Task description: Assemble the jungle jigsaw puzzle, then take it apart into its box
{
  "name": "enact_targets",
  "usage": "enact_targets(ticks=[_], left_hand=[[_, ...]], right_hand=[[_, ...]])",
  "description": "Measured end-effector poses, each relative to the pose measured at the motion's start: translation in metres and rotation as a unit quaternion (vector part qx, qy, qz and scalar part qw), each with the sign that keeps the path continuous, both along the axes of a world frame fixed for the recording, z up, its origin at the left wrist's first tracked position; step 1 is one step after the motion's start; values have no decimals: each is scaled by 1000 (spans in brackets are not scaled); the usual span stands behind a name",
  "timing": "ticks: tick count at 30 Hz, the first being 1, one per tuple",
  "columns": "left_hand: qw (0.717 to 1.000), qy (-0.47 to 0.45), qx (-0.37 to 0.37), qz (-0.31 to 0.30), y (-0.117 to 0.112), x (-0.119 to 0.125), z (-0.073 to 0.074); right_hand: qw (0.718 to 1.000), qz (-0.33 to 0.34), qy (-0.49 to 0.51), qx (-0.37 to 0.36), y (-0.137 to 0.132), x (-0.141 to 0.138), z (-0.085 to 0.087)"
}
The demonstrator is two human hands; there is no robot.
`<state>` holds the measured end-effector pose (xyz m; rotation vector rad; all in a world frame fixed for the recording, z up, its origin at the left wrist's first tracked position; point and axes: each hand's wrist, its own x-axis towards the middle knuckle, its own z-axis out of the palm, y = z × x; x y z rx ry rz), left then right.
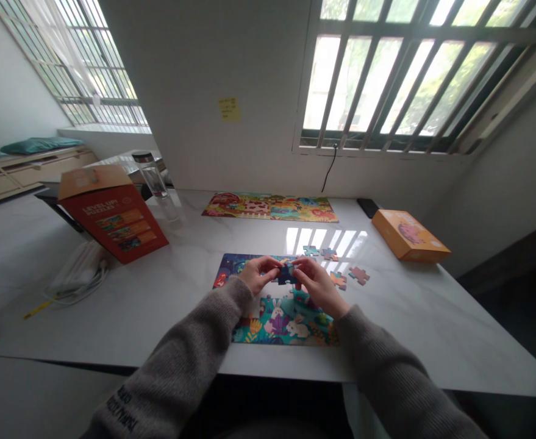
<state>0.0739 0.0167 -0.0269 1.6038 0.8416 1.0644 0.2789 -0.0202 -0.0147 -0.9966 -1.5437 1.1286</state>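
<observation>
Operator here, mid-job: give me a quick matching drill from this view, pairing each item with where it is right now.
Items:
1. yellow sticky note
2. flat orange box
3. dark blue puzzle piece

Places:
A. on the right side of the table
B. held between the left hand and right hand
C. stuck on the wall

Pairs: 1-C, 2-A, 3-B

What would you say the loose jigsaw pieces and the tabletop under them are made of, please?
The loose jigsaw pieces look like printed cardboard: thin, flat, matte-coloured. The tabletop seems polished marble or a marble-look laminate, given its grey veining and glossy window reflection.
</observation>
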Motion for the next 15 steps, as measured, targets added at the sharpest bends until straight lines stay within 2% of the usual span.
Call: enact_targets(ticks=[6,10,15], left_hand=[[994,-51,-33,86,12,-9,2],[996,-36,-27,82,11,-10,4],[998,-20,-41,50,7,-7,3]], right_hand=[[999,-49,-4,8,1,5,5],[998,-51,-21,16,2,6,3],[998,-38,-51,18,2,5,0]])
